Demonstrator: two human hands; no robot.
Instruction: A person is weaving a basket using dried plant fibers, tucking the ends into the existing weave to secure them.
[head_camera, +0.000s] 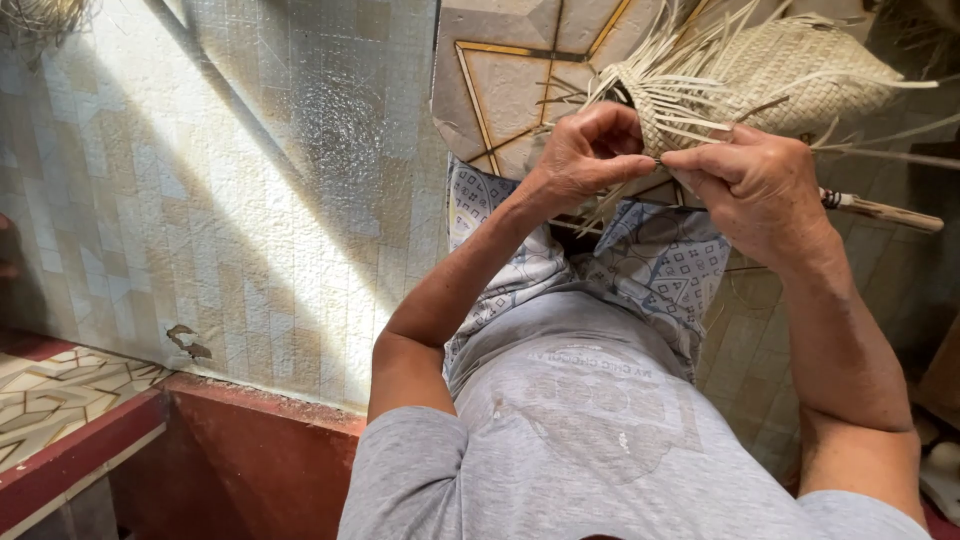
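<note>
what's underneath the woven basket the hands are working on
Below the woven basket lie patterned floor tiles and the person's patterned shorts. Both hands hide its near edge.

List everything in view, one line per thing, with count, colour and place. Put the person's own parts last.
woven basket: one, pale straw, upper right, loose strips sticking out
stick: one, pale with a dark band, right of the right hand
tiled wall: one, cream, left, sunlit
ledge: one, red edge with patterned top, lower left
patterned cloth: one, blue and white, over the lap
shirt: one, grey, bottom centre
left hand: one, pinching a strip at the basket
right hand: one, pinching the same strip
</note>
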